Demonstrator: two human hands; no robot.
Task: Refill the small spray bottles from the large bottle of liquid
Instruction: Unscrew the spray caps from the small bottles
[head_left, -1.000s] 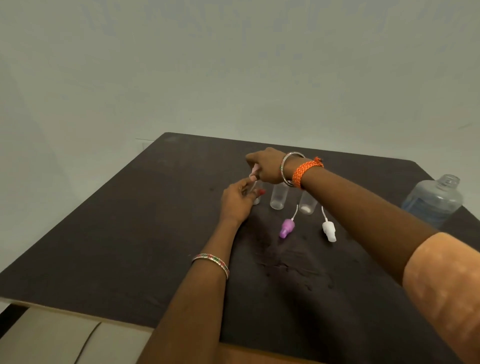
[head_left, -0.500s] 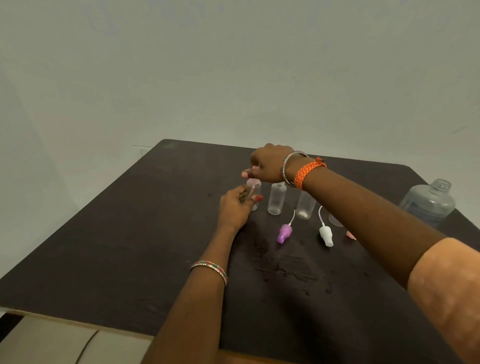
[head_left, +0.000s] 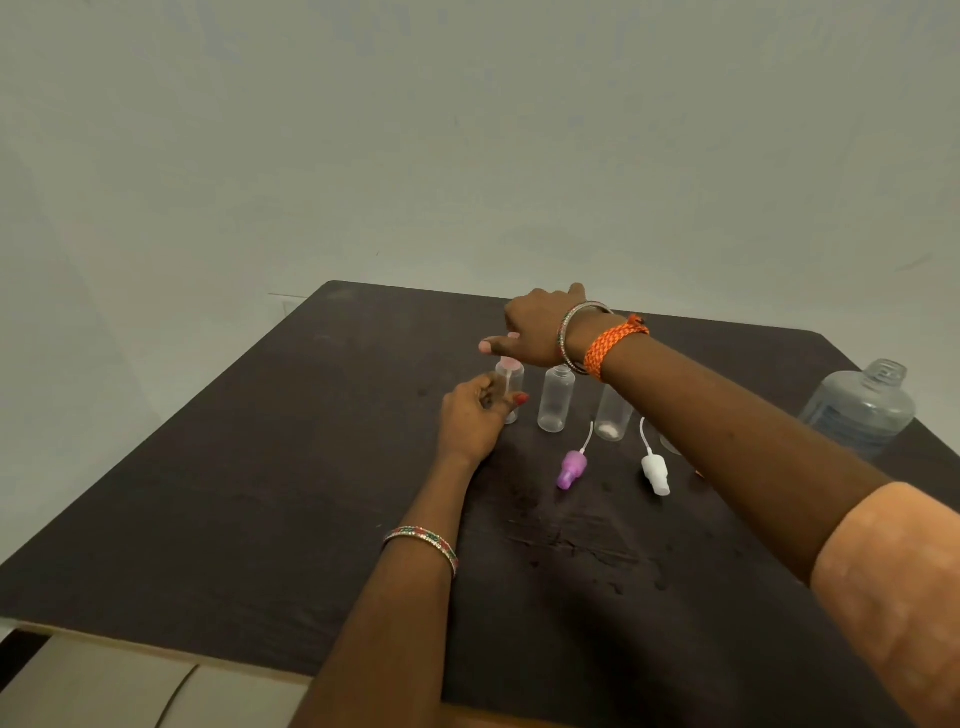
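No legible txt; label on large bottle (head_left: 857, 410) too blurry.

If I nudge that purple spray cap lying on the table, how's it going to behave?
The purple spray cap looks small and plastic, so probably very light and easy to skid. It lies on its side, so it may roll or pivot. Its thin dip tube looks bendy and could drag along the table.

Matt dark table (head_left: 218, 519); 3 translucent plastic spray bottles (head_left: 556, 397); clear glossy plastic large bottle (head_left: 860, 410).
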